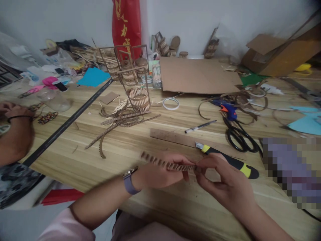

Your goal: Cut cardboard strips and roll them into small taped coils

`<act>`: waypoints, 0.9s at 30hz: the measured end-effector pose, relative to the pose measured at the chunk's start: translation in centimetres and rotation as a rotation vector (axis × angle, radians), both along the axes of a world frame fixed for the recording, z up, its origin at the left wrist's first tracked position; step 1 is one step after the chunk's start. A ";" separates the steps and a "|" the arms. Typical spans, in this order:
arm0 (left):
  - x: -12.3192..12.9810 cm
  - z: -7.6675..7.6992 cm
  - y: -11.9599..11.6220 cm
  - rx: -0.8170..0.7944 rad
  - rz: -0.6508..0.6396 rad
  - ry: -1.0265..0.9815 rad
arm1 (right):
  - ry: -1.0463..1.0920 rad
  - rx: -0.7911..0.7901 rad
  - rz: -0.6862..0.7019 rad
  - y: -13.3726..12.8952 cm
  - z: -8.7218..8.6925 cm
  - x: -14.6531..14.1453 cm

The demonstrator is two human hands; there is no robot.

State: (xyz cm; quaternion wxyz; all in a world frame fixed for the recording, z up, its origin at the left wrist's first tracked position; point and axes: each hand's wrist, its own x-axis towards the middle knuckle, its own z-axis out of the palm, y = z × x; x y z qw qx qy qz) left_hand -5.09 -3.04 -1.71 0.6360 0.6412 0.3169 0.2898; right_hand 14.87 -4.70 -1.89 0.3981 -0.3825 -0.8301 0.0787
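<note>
A narrow strip of corrugated cardboard (170, 165), its ridges showing, runs across both hands above the front of the table. My left hand (160, 170) is closed around the strip's middle from below. At the strip's right end, my right hand (223, 180) pinches it between thumb and fingers. Just behind the right hand lies a black and yellow utility knife (227, 159) with its blade out. Beyond the hands rests a flat brown cardboard strip (173, 137). Several similar ridged strips (120, 118) lie in a loose pile beside a small stick basket (139, 98) with a tall handle.
Scissors (238, 134), a blue glue gun (229, 110) and a pen (200, 126) lie to the right. A white tape roll (171, 103) sits near a large cardboard sheet (198, 75). Another person's hand (15, 112) is at the left, past a dark strip (70, 122) along the table.
</note>
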 end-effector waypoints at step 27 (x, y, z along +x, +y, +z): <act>-0.8 0.3 1.5 -0.681 -0.240 0.020 | 0.071 -0.322 0.249 0.5 -0.1 0.4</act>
